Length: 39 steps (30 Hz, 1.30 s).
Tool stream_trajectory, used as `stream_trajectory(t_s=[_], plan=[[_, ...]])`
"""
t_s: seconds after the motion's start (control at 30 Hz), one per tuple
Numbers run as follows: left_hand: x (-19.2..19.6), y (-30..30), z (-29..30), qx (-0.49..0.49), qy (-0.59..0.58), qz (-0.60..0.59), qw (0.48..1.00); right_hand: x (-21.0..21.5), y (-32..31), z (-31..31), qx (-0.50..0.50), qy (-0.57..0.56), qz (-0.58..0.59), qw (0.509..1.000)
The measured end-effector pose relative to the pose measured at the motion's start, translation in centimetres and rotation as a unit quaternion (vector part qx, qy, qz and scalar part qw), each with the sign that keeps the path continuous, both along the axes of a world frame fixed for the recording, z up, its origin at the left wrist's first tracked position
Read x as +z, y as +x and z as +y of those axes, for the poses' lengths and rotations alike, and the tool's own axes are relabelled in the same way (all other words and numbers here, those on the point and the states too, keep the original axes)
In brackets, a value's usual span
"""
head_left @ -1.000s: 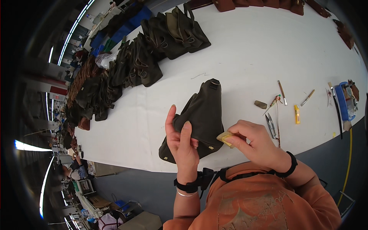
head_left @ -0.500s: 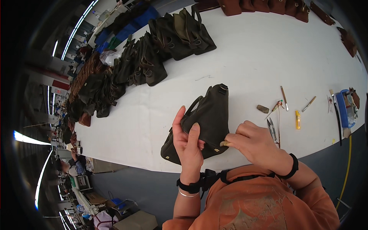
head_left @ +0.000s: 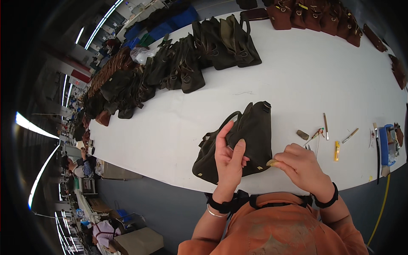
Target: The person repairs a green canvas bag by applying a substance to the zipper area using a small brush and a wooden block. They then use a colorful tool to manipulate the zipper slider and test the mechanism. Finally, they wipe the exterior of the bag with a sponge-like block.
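A dark olive handbag [head_left: 258,127] lies tipped on its side on the white table, its base with small gold-coloured studs turned toward me. My left hand [head_left: 228,165] grips the bag, thumb pressed on its panel and index finger stretched out; the other fingertips are partly hidden. At the bag's near right corner, my right hand [head_left: 302,168] is closed in a pinch on a small yellowish-tan piece [head_left: 271,162]. That piece touches the bag's bottom edge. What it is made of, I cannot make out.
Right of the bag lie a brownish block [head_left: 302,134], a brush [head_left: 326,126], a yellow lighter [head_left: 337,151] and a blue tray [head_left: 387,146] of small items. Dark bags [head_left: 191,70] line the far left; brown bags [head_left: 314,19] stand at the back. People [head_left: 100,233] work at lower left.
The whole view has shifted, so the table and bag appear further right. Both hands keep their hold; the tan piece stays at the bag's corner, and the bag looks slightly turned.
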State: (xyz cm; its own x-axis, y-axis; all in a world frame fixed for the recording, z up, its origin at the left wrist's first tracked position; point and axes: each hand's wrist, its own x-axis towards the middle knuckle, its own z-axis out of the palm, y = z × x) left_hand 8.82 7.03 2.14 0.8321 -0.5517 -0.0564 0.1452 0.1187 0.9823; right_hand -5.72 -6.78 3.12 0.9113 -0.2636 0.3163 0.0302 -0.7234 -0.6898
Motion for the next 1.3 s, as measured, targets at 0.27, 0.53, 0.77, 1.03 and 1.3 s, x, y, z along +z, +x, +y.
stream_trajectory(t_s=[0.27, 0.53, 0.77, 1.03, 1.3], plan=[[5.4, 5.8, 2.6, 0.061, -0.257, 0.180, 0.947, 0.4, -0.8, -1.5, -0.123, 0.094, -0.025, 0.988], [-7.6, 11.6, 8.5, 0.142, -0.344, 0.455, 0.809, -3.7, 0.1, -1.4, -0.106, 0.187, 0.009, 0.977], [-13.4, 9.6, 12.3, 0.345, -0.171, 0.376, 0.843, -6.3, 0.1, -1.6, -0.119, 0.223, 0.066, 0.965], [-4.0, -1.2, 3.8, 0.073, 0.213, -0.200, 0.954, -7.8, 1.1, -0.8, -0.116, 0.283, 0.085, 0.948], [-7.9, -1.6, 1.5, -0.065, 0.351, -0.322, 0.877, -8.8, 0.5, -0.5, -0.111, 0.291, 0.108, 0.944]])
